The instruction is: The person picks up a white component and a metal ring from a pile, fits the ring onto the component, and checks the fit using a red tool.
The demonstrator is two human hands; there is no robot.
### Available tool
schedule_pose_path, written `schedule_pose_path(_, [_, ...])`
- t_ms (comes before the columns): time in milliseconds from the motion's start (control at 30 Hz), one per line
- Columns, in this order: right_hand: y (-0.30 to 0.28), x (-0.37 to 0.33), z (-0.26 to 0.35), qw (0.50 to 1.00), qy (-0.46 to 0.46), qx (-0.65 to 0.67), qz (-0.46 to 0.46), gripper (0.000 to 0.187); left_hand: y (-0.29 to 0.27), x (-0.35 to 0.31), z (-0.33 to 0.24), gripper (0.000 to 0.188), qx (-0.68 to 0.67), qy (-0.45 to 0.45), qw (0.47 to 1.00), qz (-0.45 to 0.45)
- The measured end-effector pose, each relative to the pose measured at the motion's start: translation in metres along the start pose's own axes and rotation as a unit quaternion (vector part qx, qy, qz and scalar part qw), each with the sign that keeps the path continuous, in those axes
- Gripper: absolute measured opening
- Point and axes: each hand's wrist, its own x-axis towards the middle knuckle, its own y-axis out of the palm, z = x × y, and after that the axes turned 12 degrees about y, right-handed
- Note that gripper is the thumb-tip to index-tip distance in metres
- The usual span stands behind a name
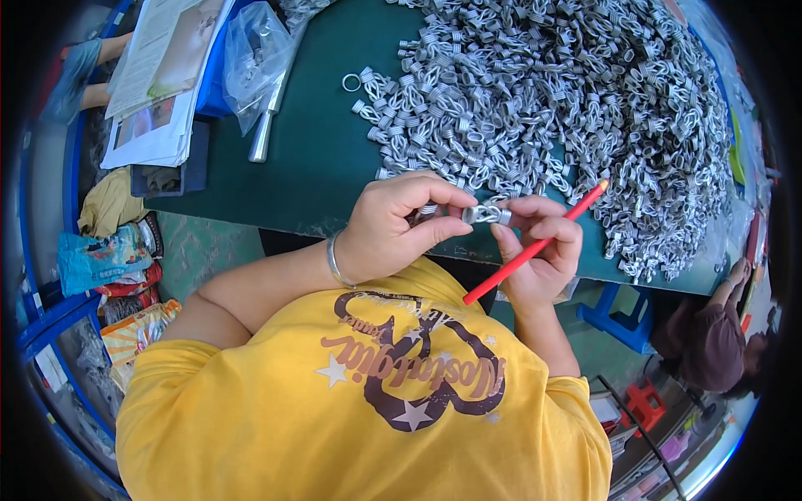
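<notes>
Between my two hands, over the near edge of the table, is a small silver metal piece with ribbed ends and twisted open strands (486,215). My left hand (401,219) pinches its left end between thumb and forefinger; another ribbed silver bit shows under the curled fingers. With the fingertips of my right hand (539,246) I grip the other end. A red pencil (535,244) also rests in my right hand, slanting across the fingers. Beyond my hands spreads a large heap of the same silver pieces (535,100).
A dark green table (326,125) bears the heap. A silver ring (351,83) lies at its left edge. Further left are a metal rod (263,134), a clear plastic bag (255,58) and papers (159,83). A blue stool (618,317) and another person (710,342) are at the right.
</notes>
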Motion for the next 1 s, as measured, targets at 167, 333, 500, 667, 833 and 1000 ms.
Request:
schedule_pose_path(167, [-0.002, 0.002, 0.003, 0.999, -0.039, 0.015, -0.007, 0.046, -0.001, -0.002, 0.001, 0.022, -0.023, -0.075, 0.997, 0.000])
schedule_pose_path(333, [0.000, 0.005, 0.008, 0.998, -0.056, 0.013, -0.010, 0.045, 0.003, 0.000, 0.002, 0.020, -0.031, -0.096, 0.995, -0.007])
schedule_pose_path(500, [0.004, 0.012, 0.019, 0.993, -0.065, -0.047, 0.085, 0.035, 0.002, 0.005, 0.005, 0.023, -0.348, -0.355, 0.867, -0.037])
schedule_pose_path(667, [-0.021, 0.013, 0.006, 0.980, -0.018, -0.192, -0.040, 0.027, 0.004, 0.010, 0.002, 0.023, -0.444, -0.414, 0.791, -0.078])
schedule_pose_path(833, [-0.032, 0.020, 0.001, 0.921, -0.049, -0.386, 0.018, 0.028, 0.000, 0.006, 0.001, 0.009, -0.258, -0.291, 0.921, 0.017])
schedule_pose_path(1000, [-0.034, 0.018, 0.000, 0.914, -0.086, -0.395, 0.042, 0.028, 0.005, 0.004, 0.002, 0.012, -0.155, -0.273, 0.949, 0.014])
